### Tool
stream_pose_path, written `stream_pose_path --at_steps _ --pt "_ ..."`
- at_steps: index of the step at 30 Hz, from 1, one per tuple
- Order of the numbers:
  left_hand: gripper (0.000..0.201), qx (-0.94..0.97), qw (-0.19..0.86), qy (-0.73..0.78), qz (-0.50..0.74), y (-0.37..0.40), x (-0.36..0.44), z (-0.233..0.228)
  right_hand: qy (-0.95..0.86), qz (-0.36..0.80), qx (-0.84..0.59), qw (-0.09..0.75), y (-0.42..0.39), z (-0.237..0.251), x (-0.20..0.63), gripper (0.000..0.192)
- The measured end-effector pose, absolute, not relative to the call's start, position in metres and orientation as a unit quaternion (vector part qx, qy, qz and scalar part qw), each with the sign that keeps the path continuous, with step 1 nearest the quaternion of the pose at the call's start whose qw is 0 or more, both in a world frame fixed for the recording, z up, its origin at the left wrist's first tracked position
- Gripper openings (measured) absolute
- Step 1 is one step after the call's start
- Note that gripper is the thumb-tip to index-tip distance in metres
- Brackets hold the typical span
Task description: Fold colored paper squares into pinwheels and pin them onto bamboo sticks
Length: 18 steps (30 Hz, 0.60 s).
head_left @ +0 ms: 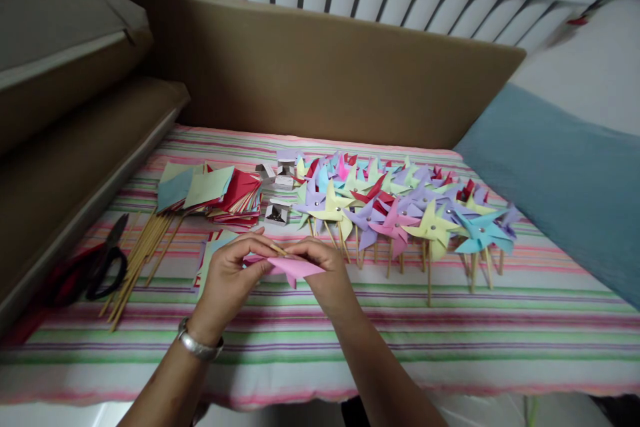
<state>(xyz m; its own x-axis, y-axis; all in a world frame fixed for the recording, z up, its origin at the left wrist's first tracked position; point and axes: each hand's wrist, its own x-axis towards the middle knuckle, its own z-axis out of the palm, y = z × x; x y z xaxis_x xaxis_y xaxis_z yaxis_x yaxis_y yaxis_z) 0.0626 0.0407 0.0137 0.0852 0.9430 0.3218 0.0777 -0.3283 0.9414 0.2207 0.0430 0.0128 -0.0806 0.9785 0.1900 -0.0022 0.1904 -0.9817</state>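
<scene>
Between my hands, above the striped cloth, is a pink paper pinwheel (295, 268) with a thin wooden stick (278, 249) at its back. My left hand (231, 268) is closed on the pinwheel, thumb in front and fingers behind. From the other side my right hand (326, 270) pinches the pinwheel and the stick's end; its fingertips are partly hidden. Just behind my left hand lie some coloured paper sheets (204, 267). Farther back, a small open box (277, 213) holds dark little pieces.
Many finished pinwheels (395, 221) lie heaped at the right. Paper squares (213, 190) are stacked at the back left. Wooden sticks (145, 253) and black-handled scissors (107, 267) lie at the left. A brown board (325, 73) stands behind the striped cloth (400, 347).
</scene>
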Motion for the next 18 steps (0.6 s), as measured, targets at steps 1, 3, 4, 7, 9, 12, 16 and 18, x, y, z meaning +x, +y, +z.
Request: stream_pose_path --at_steps 1,3,4,7,9,12,16,18 --pt "0.007 0.613 0.408 0.415 0.534 0.0407 0.0626 0.0135 -0.567 0.468 -0.43 0.525 0.0428 0.0131 0.2201 0.012" --pt "0.007 0.61 0.413 0.416 0.534 0.0404 0.0623 0.0135 -0.565 0.469 -0.43 0.526 0.0422 0.0134 0.2188 0.013" --pt "0.008 0.61 0.413 0.415 0.534 0.0402 0.0622 0.0136 -0.564 0.47 -0.429 0.527 0.0419 0.0135 0.2184 0.014" --pt "0.01 0.613 0.408 0.411 0.538 0.0399 0.062 0.0143 -0.563 0.472 -0.425 0.529 0.0415 0.0134 0.2179 0.015" --pt "0.01 0.612 0.406 0.412 0.539 0.0398 0.0618 0.0145 -0.564 0.472 -0.422 0.53 0.0416 0.0135 0.2182 0.015" --pt "0.009 0.605 0.414 0.417 0.537 0.0396 0.0609 0.0136 -0.566 0.47 -0.421 0.531 0.0419 0.014 0.2182 0.016" --pt "0.009 0.601 0.418 0.416 0.539 0.0394 0.0597 0.0118 -0.566 0.47 -0.424 0.529 0.0416 0.0151 0.2169 0.016" --pt "0.009 0.602 0.416 0.414 0.542 0.0394 0.0598 0.0115 -0.564 0.47 -0.427 0.528 0.0412 0.0154 0.2165 0.017"
